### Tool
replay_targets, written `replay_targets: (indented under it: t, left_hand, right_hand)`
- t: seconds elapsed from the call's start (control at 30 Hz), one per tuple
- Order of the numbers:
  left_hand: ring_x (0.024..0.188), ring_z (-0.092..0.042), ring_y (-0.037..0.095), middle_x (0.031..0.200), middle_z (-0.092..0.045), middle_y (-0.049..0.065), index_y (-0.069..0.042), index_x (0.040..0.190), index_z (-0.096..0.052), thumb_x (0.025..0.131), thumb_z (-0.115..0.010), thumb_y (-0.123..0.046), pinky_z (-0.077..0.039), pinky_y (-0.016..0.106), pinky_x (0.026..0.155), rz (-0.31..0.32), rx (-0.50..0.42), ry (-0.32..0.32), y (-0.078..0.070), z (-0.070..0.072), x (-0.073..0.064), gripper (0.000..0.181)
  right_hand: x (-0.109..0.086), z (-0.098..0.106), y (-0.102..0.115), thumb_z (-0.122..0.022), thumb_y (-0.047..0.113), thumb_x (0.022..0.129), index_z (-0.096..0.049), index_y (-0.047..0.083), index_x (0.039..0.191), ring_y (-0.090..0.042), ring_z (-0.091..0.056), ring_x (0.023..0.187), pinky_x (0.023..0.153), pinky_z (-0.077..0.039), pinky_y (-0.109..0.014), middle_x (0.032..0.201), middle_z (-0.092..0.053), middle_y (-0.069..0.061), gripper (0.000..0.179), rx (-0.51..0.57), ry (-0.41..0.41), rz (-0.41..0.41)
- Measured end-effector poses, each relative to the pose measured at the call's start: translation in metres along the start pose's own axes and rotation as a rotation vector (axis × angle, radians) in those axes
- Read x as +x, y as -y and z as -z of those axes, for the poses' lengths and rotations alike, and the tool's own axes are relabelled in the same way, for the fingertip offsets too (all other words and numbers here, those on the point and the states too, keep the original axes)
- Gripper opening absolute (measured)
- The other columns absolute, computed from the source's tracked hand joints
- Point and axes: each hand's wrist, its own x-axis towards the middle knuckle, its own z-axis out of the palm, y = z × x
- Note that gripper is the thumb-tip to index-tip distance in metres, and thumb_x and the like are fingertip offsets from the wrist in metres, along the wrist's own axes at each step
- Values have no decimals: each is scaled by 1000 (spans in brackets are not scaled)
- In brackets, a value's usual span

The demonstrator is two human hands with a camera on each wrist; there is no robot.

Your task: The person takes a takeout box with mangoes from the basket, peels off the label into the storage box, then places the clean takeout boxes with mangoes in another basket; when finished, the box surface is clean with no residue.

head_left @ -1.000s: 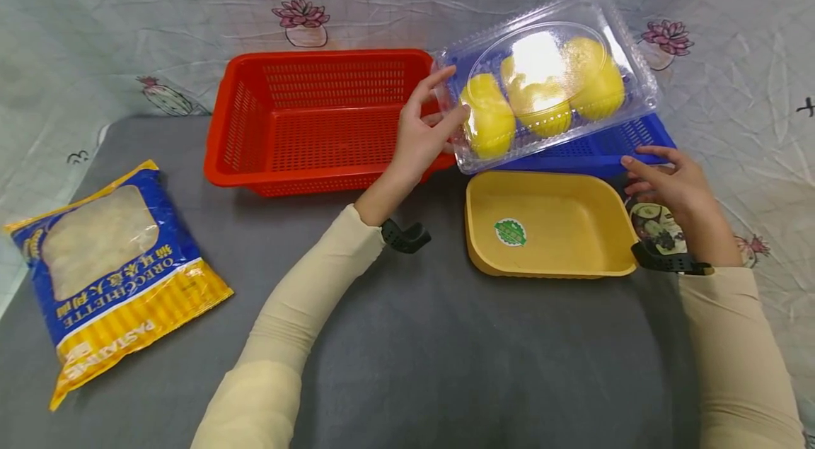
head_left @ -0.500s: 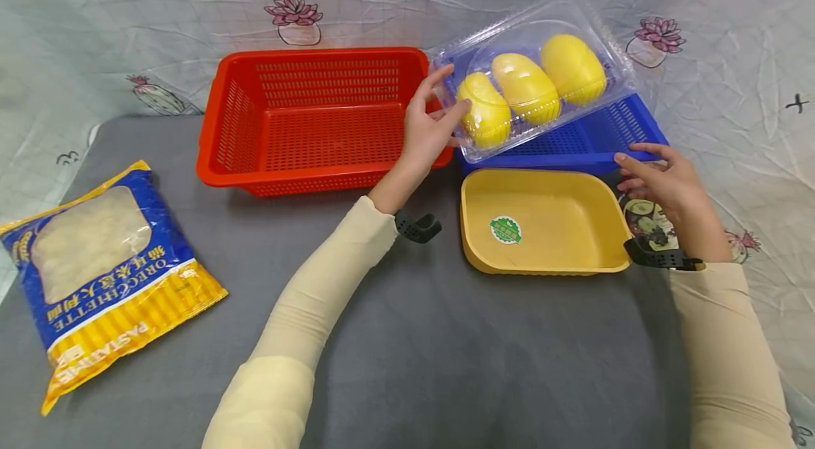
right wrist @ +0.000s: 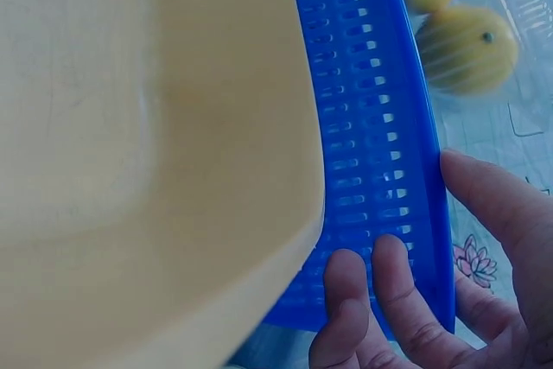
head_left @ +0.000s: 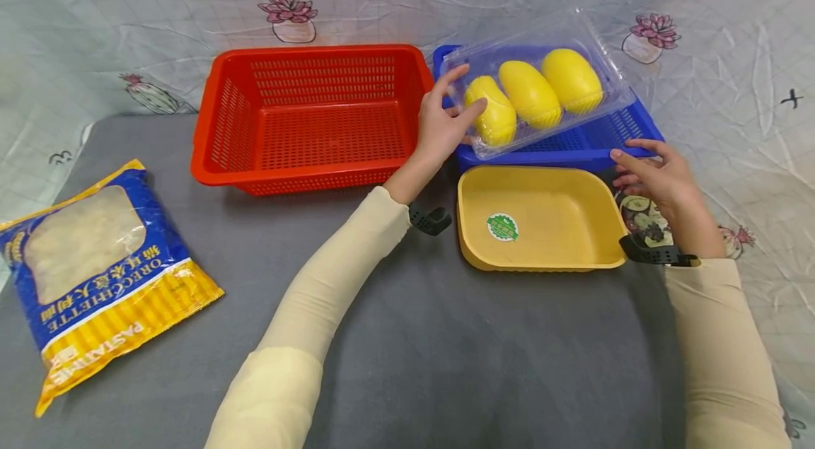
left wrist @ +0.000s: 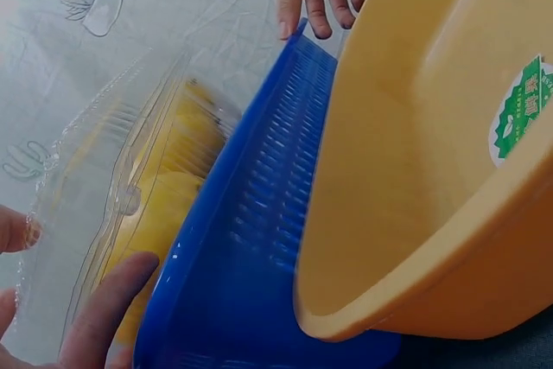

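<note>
My left hand [head_left: 441, 125] pinches the left end of a clear plastic clamshell box [head_left: 531, 53]. Inside lie three yellow mangoes [head_left: 530, 93]. Tilted up at its right end, the box overlaps the blue plastic basket [head_left: 588, 158] in the head view; the left wrist view has it just beyond that basket's rim. My right hand [head_left: 665, 180] grips the basket's right front corner, with the thumb on one side of the rim and fingers [right wrist: 399, 278] on the other. A yellow plastic tub [head_left: 547, 217] with a green sticker stands in front of the basket, between both wrists.
Left of the blue basket stands a red plastic basket [head_left: 331, 177]. A blue and yellow bag of orecchiette pasta [head_left: 108, 272] lies at the far left of the grey table [head_left: 484, 357]. A printed item [head_left: 644, 217] shows beside the right wrist. Patterned cloth hangs behind.
My left hand has lowered the box of mangoes toward the blue basket and moved slightly right. The right hand keeps its place at the basket's corner. The whole head view has shifted slightly.
</note>
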Motion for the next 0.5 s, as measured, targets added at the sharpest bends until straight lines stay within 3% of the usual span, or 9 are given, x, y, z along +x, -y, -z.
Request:
replay_targets:
  t: [0.2,0.37,0.5]
  left_hand:
    - [45,-41,13,114,-37,7,-17,142,-48,92,-67,-12,-57,32,53,28,36,0,1,-8,8,54]
    - [48,-40,14,119,-38,8,-18,141,-48,91,-68,-14,-57,31,53,29,114,8,4,-12,15,54]
    - [59,-45,14,128,-40,11,-17,142,-49,91,-69,-16,-56,30,53,14,189,33,6,-16,17,55]
  right_hand:
    - [0,0,0,-70,32,89,-45,19,122,-7,-67,60,55,-55,-23,73,-67,13,43,19,1,10]
    - [1,1,1,-71,29,89,-45,17,123,-9,-67,59,54,-55,-23,73,-68,11,45,58,8,8]
    - [1,1,0,-71,29,89,-45,17,124,-9,-68,59,53,-55,-23,73,-69,10,45,71,8,9]
